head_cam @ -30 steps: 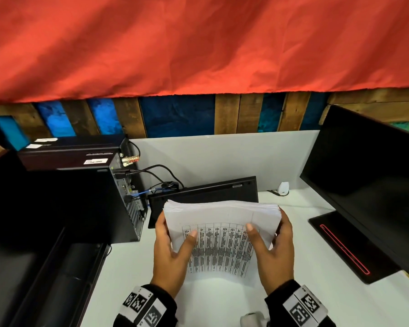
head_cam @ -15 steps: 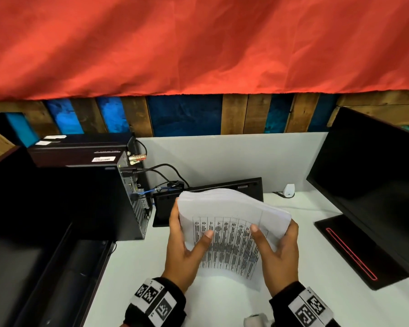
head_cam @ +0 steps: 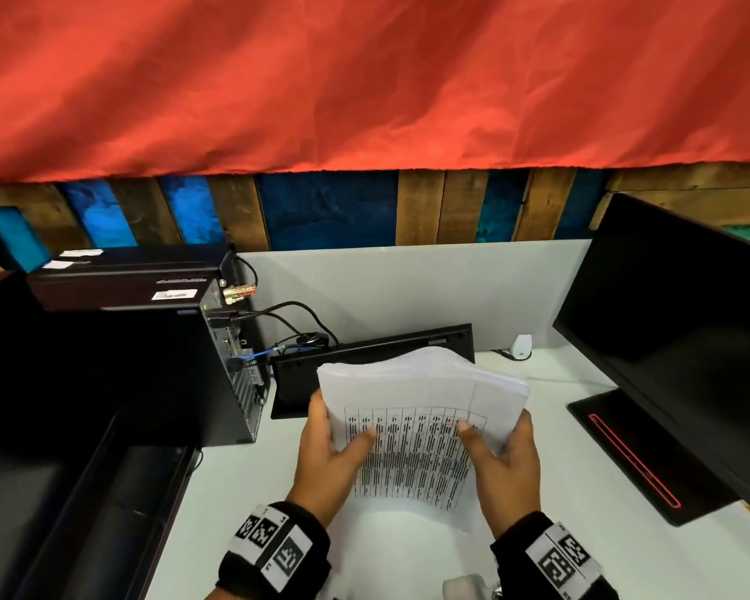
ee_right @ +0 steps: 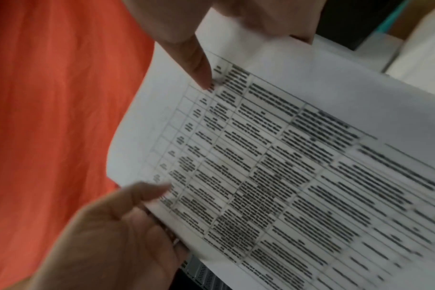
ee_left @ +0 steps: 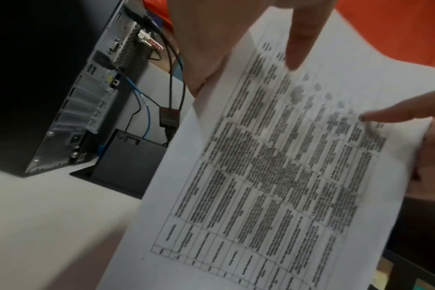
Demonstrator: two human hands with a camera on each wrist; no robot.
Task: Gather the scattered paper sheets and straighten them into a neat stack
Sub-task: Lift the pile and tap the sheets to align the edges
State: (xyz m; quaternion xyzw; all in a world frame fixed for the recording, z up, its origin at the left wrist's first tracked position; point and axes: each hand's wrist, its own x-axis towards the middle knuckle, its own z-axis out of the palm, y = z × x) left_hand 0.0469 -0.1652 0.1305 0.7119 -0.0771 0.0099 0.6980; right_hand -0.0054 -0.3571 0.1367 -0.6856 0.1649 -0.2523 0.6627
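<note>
A thick stack of white paper sheets (head_cam: 416, 396) stands on edge over the white desk (head_cam: 581, 526), its front sheet printed with a table. My left hand (head_cam: 341, 443) grips the stack's left side, thumb on the printed face and fingers behind. My right hand (head_cam: 505, 452) grips the right side the same way. The top edge slopes down to the right and the upper sheets bulge. In the left wrist view the paper stack (ee_left: 273, 176) fills the middle. In the right wrist view the paper stack (ee_right: 286, 157) runs from my right hand (ee_right: 199, 66) at the top edge.
A black PC tower (head_cam: 148, 374) with cables stands to the left. A black keyboard (head_cam: 373, 352) leans against the grey partition behind the paper. A dark monitor (head_cam: 676, 339) and its base (head_cam: 641, 452) stand on the right. A small white plug (head_cam: 521, 345) lies at the back.
The stack has tilted clockwise, so its top right corner now sits lower, and the upper sheets bulge more. Both hands have kept their grip on its sides.
</note>
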